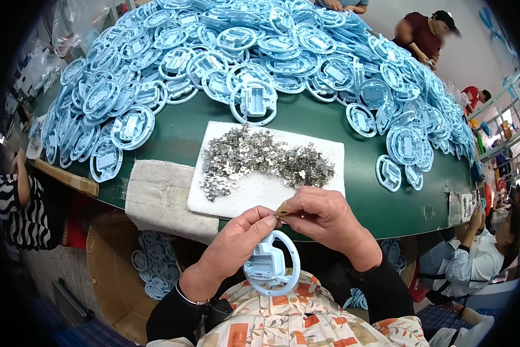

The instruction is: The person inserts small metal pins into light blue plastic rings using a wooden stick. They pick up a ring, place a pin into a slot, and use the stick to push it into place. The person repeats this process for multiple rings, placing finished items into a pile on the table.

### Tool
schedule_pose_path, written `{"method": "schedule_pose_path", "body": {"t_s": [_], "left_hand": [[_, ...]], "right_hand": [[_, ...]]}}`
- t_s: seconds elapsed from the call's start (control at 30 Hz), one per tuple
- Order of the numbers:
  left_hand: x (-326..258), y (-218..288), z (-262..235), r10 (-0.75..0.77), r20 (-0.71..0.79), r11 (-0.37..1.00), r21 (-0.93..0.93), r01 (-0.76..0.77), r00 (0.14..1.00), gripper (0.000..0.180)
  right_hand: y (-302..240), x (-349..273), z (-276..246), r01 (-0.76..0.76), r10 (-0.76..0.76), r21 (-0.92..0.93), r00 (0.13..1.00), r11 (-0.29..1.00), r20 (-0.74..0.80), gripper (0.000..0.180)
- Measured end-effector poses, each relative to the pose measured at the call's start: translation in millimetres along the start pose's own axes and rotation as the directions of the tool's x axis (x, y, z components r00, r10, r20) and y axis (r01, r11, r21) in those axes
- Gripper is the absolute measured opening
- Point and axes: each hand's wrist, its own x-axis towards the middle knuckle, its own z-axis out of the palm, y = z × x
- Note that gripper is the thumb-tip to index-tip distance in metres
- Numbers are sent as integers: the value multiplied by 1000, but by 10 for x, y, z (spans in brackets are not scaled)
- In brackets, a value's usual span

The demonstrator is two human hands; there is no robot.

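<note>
My left hand (235,243) is closed, its thumb and fingers pinching the upper edge of a light blue plastic ring-shaped housing (264,265). The housing hangs below the fingertips over my lap, its rectangular compartment showing. My right hand (328,218) meets the left at the top of the ring, thumb and forefinger pressed together. A tan cover seems to sit on a fingertip; whatever small thing is pinched there is too hidden to name. Just beyond both hands, small silvery metal clips (236,156) lie heaped on a white foam board (254,191).
A large pile of similar blue housings (254,101) covers the far side of the green table (176,130). Left of the board lies a whitish cloth (155,191). Below the table edge, a cardboard box (106,272) holds more housings. Other people sit or stand around the table.
</note>
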Motion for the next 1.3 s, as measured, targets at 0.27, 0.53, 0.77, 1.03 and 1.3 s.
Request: {"method": "schedule_pose_path", "body": {"t_s": [0.27,0.53,0.77,1.03,1.3], "left_hand": [[101,-43,336,236,21,837,504,-214,972,25],[205,-46,485,213,18,845,498,-194,977,30],[302,-154,383,325,-52,807,537,-248,944,35],[327,-169,349,288,-122,830,527,-184,950,36],[344,-139,325,258,-122,839,520,-160,958,35]], "right_hand": [[-96,-334,-182,-429,470,428,883,795,11,11],[33,-653,-272,-356,512,533,840,768,-177,9],[56,-792,-176,-280,324,173,883,944,-340,7],[129,-677,-41,-205,165,-78,922,976,-351,10],[156,-625,18,-194,113,-216,934,957,-339,13]]}}
